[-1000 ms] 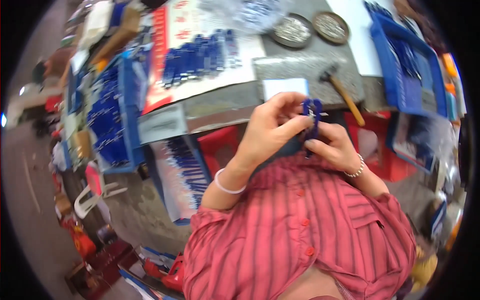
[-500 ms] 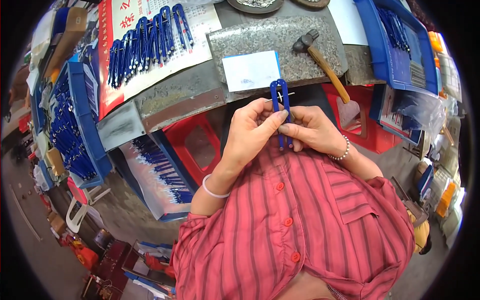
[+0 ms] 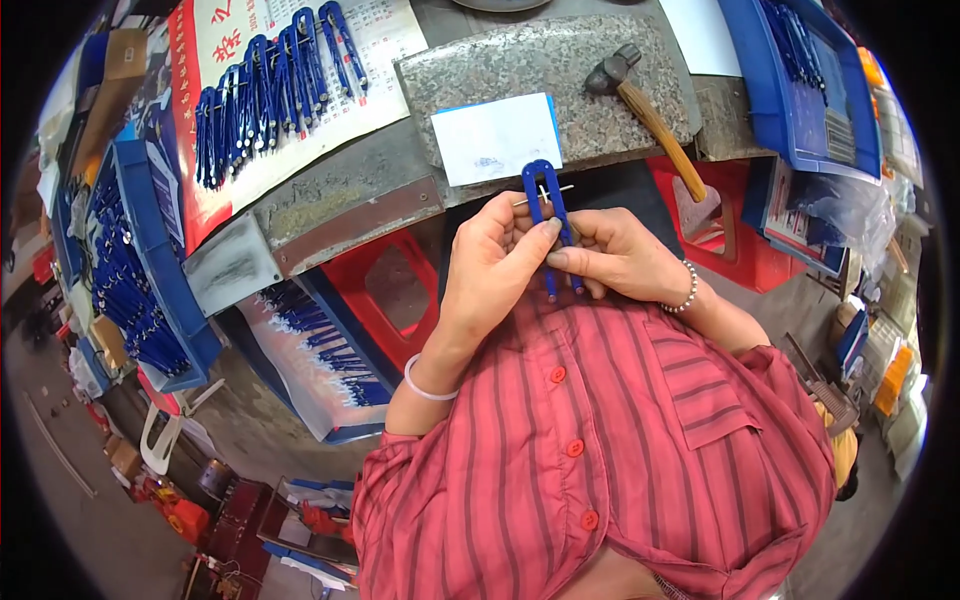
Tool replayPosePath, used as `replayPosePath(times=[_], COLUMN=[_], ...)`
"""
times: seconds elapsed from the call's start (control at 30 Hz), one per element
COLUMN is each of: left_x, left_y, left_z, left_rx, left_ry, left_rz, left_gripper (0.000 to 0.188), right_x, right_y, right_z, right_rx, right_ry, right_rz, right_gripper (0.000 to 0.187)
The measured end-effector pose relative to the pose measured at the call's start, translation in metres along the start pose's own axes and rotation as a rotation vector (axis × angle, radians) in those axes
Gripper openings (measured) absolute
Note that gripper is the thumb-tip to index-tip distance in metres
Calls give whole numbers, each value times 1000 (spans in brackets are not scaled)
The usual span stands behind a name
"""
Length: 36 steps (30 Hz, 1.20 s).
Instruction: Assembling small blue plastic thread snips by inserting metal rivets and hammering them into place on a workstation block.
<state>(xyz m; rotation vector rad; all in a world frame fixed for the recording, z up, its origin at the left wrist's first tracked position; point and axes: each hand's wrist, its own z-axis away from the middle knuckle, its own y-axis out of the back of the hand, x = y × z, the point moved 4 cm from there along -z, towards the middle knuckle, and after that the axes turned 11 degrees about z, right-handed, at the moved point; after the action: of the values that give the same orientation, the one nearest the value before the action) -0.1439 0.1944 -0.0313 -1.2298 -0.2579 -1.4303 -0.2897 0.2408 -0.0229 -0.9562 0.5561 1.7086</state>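
Both my hands hold a blue U-shaped piece [image 3: 541, 172] in front of my shirt, its rounded end pointing away from me and its two legs toward me. A thin metal pin [image 3: 565, 188] crosses the legs near the rounded end. My left hand [image 3: 488, 265] is closed on the left leg, thumb on top. Closed around the right leg is my right hand [image 3: 628, 262], its thumb tip close to the left one. Fingers hide the middle of the piece. Just beyond it, a white card on a blue backing [image 3: 490, 135] lies at the stone slab's [image 3: 510, 65] near edge.
A hammer [image 3: 655, 130] rests on the slab's right side, its handle overhanging. Several similar blue pieces [image 3: 262, 95] lie in a row on a printed sheet at left. Blue trays stand at left [image 3: 200, 345] and right [image 3: 760, 100]. Red stools [image 3: 375, 265] are under the table.
The blue piece's rounded end leans slightly more to the left. Both hands keep their grip. The whole view has shifted a little.
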Motion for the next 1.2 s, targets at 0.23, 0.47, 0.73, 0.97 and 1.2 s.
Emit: replayPosePath(times=[0.23,0.47,0.73,0.97,1.2], left_x=[-1,-7,-14,-17,-16], left_y=[3,4,6,7,7], left_z=[-5,-11,-15,-16,-19], left_rx=[0,3,16,29,39], left_ry=[77,177,150,121,92], left_rz=[57,68,19,22,-19], left_gripper=[18,24,25,26,25], right_x=[3,8,9,9,13], right_y=[1,1,6,9,10], right_z=[-3,-5,-10,-12,-14], right_rx=[-30,-31,-37,-42,-43], right_ry=[-21,-34,-61,-60,-85], right_rz=[5,-25,-2,12,54], right_gripper=[21,22,25,25,26])
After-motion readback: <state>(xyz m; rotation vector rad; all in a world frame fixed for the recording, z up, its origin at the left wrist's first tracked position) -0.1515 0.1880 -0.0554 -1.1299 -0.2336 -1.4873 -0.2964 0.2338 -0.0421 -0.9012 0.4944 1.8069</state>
